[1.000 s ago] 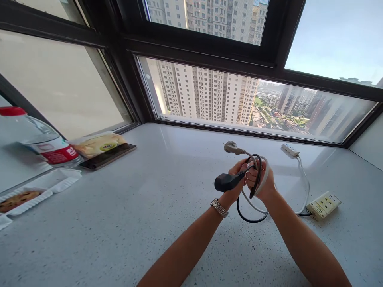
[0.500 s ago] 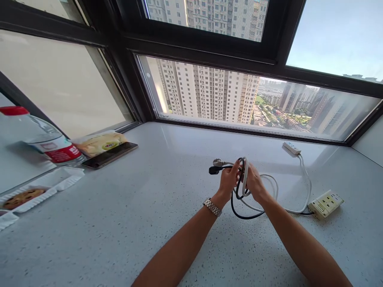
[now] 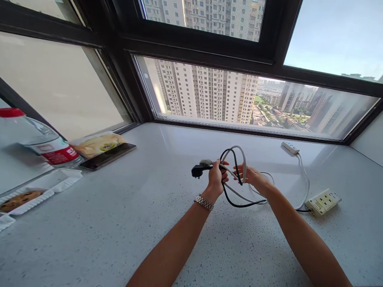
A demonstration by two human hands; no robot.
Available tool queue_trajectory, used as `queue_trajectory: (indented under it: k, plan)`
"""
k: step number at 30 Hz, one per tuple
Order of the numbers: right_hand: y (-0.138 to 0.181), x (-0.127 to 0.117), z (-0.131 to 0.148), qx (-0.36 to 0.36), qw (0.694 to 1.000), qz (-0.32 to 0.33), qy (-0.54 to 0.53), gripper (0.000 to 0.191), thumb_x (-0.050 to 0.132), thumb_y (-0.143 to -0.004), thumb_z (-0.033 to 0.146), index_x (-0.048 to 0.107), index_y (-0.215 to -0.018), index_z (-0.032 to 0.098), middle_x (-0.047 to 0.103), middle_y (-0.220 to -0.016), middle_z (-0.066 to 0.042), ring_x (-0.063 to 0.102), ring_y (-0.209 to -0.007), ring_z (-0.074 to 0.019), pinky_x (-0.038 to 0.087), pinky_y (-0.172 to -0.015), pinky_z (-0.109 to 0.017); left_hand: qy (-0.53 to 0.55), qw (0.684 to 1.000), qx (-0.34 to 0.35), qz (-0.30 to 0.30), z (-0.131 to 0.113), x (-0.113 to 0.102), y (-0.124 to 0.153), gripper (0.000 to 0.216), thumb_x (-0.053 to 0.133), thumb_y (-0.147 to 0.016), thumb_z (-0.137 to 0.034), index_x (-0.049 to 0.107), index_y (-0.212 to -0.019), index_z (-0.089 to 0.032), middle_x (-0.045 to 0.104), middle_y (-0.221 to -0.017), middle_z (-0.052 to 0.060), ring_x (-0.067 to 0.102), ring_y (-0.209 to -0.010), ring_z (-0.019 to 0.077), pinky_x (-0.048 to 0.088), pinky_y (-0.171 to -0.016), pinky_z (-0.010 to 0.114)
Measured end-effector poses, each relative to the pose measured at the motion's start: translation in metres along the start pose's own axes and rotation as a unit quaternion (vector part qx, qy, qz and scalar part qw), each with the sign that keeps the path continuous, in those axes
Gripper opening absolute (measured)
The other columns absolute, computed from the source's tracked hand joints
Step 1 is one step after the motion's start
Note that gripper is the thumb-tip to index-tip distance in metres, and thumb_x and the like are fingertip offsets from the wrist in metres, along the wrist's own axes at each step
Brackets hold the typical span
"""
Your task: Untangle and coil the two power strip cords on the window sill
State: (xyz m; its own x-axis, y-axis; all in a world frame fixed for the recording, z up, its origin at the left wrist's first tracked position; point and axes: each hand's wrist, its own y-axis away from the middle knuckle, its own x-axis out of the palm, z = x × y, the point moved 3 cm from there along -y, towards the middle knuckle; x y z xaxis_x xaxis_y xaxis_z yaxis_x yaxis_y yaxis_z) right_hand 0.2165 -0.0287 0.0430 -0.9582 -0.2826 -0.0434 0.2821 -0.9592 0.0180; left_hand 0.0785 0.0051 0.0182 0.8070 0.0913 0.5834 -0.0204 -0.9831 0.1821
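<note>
Head view, left hand: the left hand (image 3: 216, 178) was closed around the black cord (image 3: 236, 204) and grey cord (image 3: 243, 159) just behind their plugs, fingers wrapped tight, apparently to keep both ends together.
Head view, plugs: the black plug (image 3: 197, 171) and grey plug (image 3: 206, 162) jutted leftward from that fist, above the counter (image 3: 143, 207).
Head view, right hand: the right hand (image 3: 253, 177) had its fingers spread loosely inside the raised loop of both cords, seemingly to hold the loop open; no firm grip seen.
Head view, cord run: the slack trailed right along the counter to the beige power strip (image 3: 323, 201); a white power strip (image 3: 290, 147) lay near the window.
Head view, left edge: water bottle (image 3: 38, 139), snack packet (image 3: 97, 143), phone (image 3: 109, 155), food tray (image 3: 26, 195), well apart from the hands.
</note>
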Motion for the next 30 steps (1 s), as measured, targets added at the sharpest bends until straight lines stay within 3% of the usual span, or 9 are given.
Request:
queue_trajectory:
  k: [3,6,10,14,18,21,25,27,30]
  plan:
    - [0.002,-0.001,0.007,-0.078,0.996,-0.013,-0.043,0.075,0.041,-0.069,0.083,0.066,-0.097,0.018,0.065,-0.108,-0.013,0.056,-0.106,-0.0258,0.042,-0.090,-0.040,-0.027,0.999,-0.006,-0.026,0.000,-0.003,-0.002,0.032,0.053,-0.081,-0.043,0.054,-0.067,-0.015,0.019,-0.046,-0.011,0.021,-0.033,0.0032,0.017,-0.033,0.015]
    - [0.003,0.004,0.012,-0.111,0.993,-0.014,-0.045,0.059,0.059,-0.067,0.072,0.066,-0.091,0.018,0.068,-0.092,-0.008,0.061,-0.094,-0.0225,0.044,-0.088,-0.038,-0.061,0.998,-0.006,-0.021,0.002,-0.003,-0.003,0.034,0.056,-0.079,-0.047,0.054,-0.067,-0.015,0.020,-0.045,-0.011,0.022,-0.033,0.0032,0.017,-0.033,0.015]
    - [0.002,0.005,0.009,-0.050,0.990,-0.071,-0.112,0.039,0.076,-0.063,0.049,0.061,-0.080,0.017,0.059,-0.066,0.002,0.060,-0.059,-0.0127,0.050,-0.066,-0.029,-0.099,0.995,0.017,-0.011,0.002,-0.004,-0.004,0.032,0.054,-0.078,-0.045,0.051,-0.065,-0.016,0.022,-0.045,-0.011,0.022,-0.034,0.0037,0.017,-0.033,0.015]
    - [0.004,-0.011,0.013,-0.012,0.969,-0.168,-0.182,0.035,0.071,-0.070,0.046,0.059,-0.086,0.018,0.061,-0.075,0.001,0.061,-0.057,-0.0104,0.051,-0.055,-0.024,-0.121,0.992,0.037,-0.009,0.001,-0.006,-0.006,0.031,0.057,-0.075,-0.040,0.050,-0.058,-0.016,0.034,-0.047,-0.006,0.030,-0.038,0.0046,0.021,-0.034,0.015]
    - [0.013,-0.014,0.020,0.047,0.977,-0.133,-0.161,0.040,0.074,-0.069,0.035,0.056,-0.100,0.018,0.066,-0.086,-0.005,0.065,-0.061,-0.0144,0.053,-0.055,-0.027,-0.174,0.981,0.081,0.015,0.001,-0.006,-0.006,0.036,0.057,-0.077,-0.041,0.054,-0.054,-0.014,0.051,-0.056,0.002,0.039,-0.045,0.0072,0.027,-0.037,0.017]
    - [0.016,-0.008,0.020,0.058,0.980,-0.106,-0.156,0.044,0.075,-0.067,0.027,0.055,-0.104,0.015,0.065,-0.074,-0.002,0.060,-0.052,-0.0120,0.048,-0.047,-0.023,-0.184,0.978,0.098,0.001,0.000,-0.006,-0.006,0.037,0.055,-0.080,-0.045,0.060,-0.061,-0.013,0.059,-0.063,0.004,0.046,-0.050,0.0089,0.032,-0.042,0.018]
    - [0.012,-0.006,0.019,0.010,0.975,-0.121,-0.187,0.031,0.073,-0.068,0.036,0.060,-0.085,0.013,0.042,-0.049,0.010,0.031,-0.035,-0.0019,0.024,-0.034,-0.016,-0.047,0.999,0.015,-0.014,-0.005,-0.006,-0.006,0.038,0.046,-0.088,-0.049,0.060,-0.079,-0.014,0.061,-0.065,0.003,0.056,-0.056,0.0114,0.042,-0.052,0.021]
    - [0.011,-0.005,0.021,-0.022,0.978,-0.126,-0.166,0.037,0.071,-0.069,0.047,0.060,-0.079,0.014,0.035,-0.046,0.011,0.023,-0.034,-0.0011,0.018,-0.033,-0.016,0.022,0.999,-0.020,0.020,-0.008,-0.004,-0.004,0.037,0.046,-0.088,-0.050,0.055,-0.079,-0.016,0.055,-0.057,-0.001,0.052,-0.049,0.0101,0.043,-0.051,0.022]
    - [0.012,-0.002,0.029,-0.061,0.985,-0.117,-0.111,0.049,0.064,-0.069,0.063,0.060,-0.073,0.015,0.030,-0.042,0.011,0.019,-0.033,-0.0016,0.015,-0.031,-0.016,0.037,0.990,-0.078,0.114,-0.010,0.000,0.000,0.042,0.048,-0.087,-0.054,0.052,-0.069,-0.016,0.038,-0.045,-0.007,0.040,-0.038,0.0073,0.038,-0.044,0.020]
